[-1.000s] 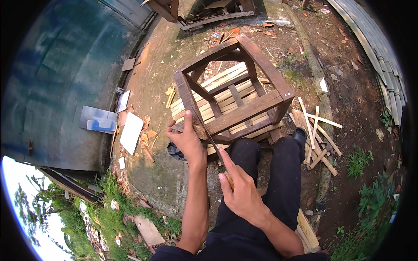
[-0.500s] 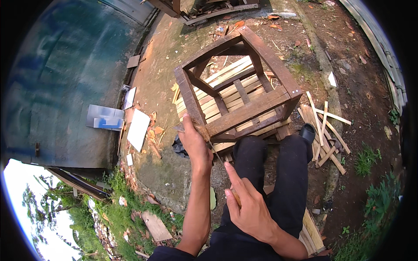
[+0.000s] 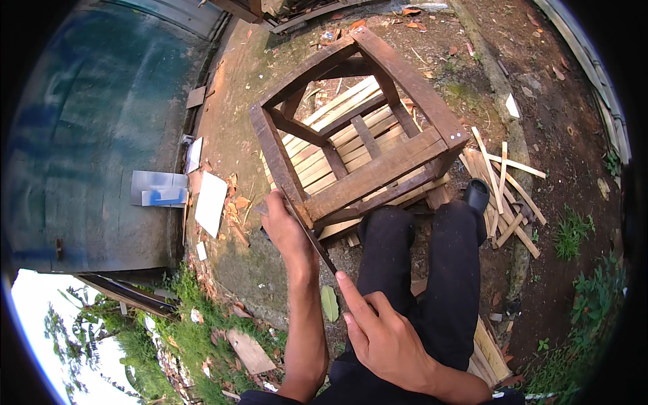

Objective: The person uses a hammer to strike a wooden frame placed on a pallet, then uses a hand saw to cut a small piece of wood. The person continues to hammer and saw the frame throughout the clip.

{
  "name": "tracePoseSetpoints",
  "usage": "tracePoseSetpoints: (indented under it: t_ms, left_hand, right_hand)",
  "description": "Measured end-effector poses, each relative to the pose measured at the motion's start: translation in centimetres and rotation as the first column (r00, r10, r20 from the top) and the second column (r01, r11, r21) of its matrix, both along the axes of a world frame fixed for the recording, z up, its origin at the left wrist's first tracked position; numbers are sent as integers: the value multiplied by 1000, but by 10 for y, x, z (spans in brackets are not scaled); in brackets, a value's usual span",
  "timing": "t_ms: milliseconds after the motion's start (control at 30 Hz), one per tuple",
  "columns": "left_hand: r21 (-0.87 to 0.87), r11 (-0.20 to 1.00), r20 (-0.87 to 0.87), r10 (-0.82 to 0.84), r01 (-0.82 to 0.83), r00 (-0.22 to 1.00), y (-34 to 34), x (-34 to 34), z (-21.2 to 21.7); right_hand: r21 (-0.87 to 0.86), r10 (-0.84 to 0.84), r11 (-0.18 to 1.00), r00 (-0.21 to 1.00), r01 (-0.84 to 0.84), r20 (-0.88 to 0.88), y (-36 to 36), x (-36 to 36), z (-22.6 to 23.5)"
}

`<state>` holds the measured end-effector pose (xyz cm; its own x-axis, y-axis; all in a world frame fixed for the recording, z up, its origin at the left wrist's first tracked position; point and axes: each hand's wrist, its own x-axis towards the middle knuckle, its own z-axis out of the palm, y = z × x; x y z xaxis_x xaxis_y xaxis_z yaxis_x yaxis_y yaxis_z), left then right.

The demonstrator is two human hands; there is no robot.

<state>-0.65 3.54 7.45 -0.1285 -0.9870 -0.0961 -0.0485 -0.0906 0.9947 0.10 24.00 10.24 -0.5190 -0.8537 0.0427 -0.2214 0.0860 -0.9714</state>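
The left hand (image 3: 287,233) pinches the far end of a thin dark strip (image 3: 312,237) against the near left corner of the dark wooden frame (image 3: 358,145), which sits tilted on pale slats (image 3: 337,145) at 12 o'clock from the knees, while the right hand (image 3: 381,337) touches the strip's near end with the forefinger stretched out and the other fingers loosely curled. I judge that the strip can slip off the corner, or the frame can rock on the loose slats, if the pinch gets weak. What the strip is made of is hard to tell, and the left fingertips are hidden behind the frame's corner.
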Motion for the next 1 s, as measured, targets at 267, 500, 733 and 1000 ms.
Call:
tracePoseSetpoints:
  t_ms: [267, 500, 733, 1000]
  left_hand:
    - [13, 1000, -36, 6, -6, 999, -3, -3, -1]
    - [-48, 999, 1, -16, 16, 1000, -20, 3, -17]
    - [-137, 985, 209, -78, 108, 975, -8, 8, -10]
    - [8, 995, -67, -95, 96, 993, -25, 9, -28]
  right_hand:
    - [49, -24, 998, 998, 26, -50, 7, 5, 2]
    - [108, 10, 994, 996, 0, -92, 20, 10, 11]
    - [50, -56, 997, 983, 66, -173, -15, -15, 20]
    - [77, -12, 997, 1000, 10, 25, -10, -6, 4]
